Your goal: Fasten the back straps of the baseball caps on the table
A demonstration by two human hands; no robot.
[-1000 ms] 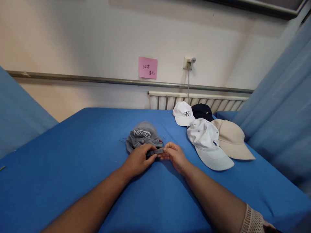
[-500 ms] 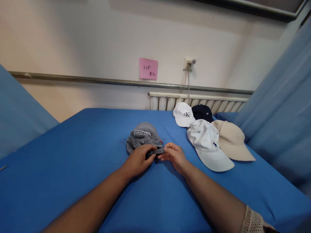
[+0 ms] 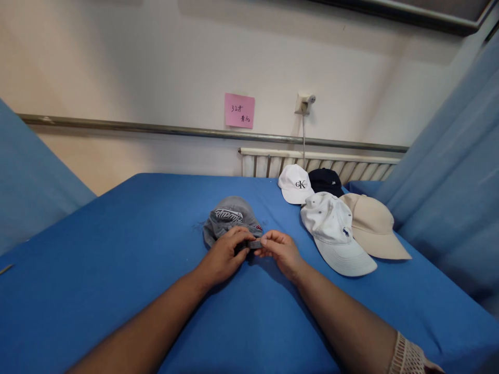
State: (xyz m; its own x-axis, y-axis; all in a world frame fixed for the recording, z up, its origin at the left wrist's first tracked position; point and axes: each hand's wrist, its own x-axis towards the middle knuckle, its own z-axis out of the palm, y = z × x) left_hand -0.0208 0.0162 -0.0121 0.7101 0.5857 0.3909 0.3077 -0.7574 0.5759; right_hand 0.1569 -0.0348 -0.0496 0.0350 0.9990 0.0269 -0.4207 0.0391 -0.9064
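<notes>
A grey baseball cap (image 3: 231, 210) with white lettering lies on the blue-covered table, its strap side toward me. Both hands work at its back strap (image 3: 255, 243). My left hand (image 3: 225, 254) is closed, thumb and fingers pinching the strap's left part. From the other side, my right hand (image 3: 283, 253) grips the strap's right part between thumb and index finger. The hands nearly meet, with a short piece of strap showing between them. Whether a buckle is under my left fingers I cannot tell.
On the right lie a white cap with dark letters (image 3: 293, 184), a dark navy cap (image 3: 325, 179), a pale cap with a small horse logo (image 3: 334, 234) and a beige cap (image 3: 372, 228). A radiator (image 3: 273, 161) and a metal rail (image 3: 156, 129) run along the wall behind.
The fingers of my right hand have slid slightly closer to my left hand along the strap, so less of it shows. The grey cap stays in place.
</notes>
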